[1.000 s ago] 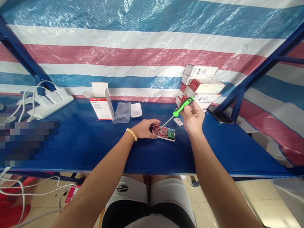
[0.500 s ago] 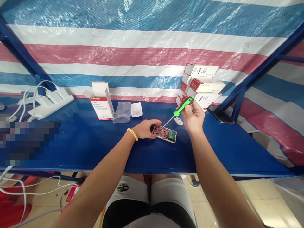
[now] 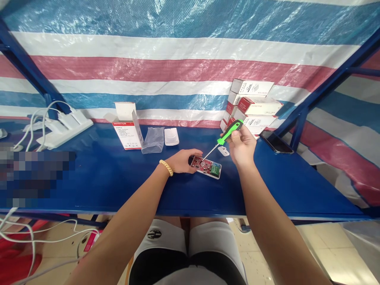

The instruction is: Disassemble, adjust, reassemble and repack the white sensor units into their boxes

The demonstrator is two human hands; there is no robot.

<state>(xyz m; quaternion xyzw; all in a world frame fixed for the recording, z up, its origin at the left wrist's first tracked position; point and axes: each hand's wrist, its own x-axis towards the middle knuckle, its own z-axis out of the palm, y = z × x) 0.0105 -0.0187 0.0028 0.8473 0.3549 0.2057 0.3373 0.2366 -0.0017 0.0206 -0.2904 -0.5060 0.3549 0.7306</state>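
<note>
A detector unit (image 3: 210,168) lies on the blue table with its red circuit board and a green component facing up in a white housing. My left hand (image 3: 184,161) grips its left end between thumb and fingers. In my right hand (image 3: 242,145) is a screwdriver (image 3: 227,134) with a green and black handle, tilted so that its shaft slants down to the left. The tip is at the circuit board; whether it touches cannot be made out. Just behind the unit lies a small white part (image 3: 223,151).
An open detector box (image 3: 127,134), a clear plastic bag (image 3: 153,140) and a white cover (image 3: 171,136) stand or lie behind my left hand. Stacked boxes (image 3: 255,107) and a phone (image 3: 277,142) are at the back right. A white power strip (image 3: 67,128) with cables sits at the left.
Almost nothing differs. The screwdriver tip appears shifted very slightly over the board, while both hands keep their grip.
</note>
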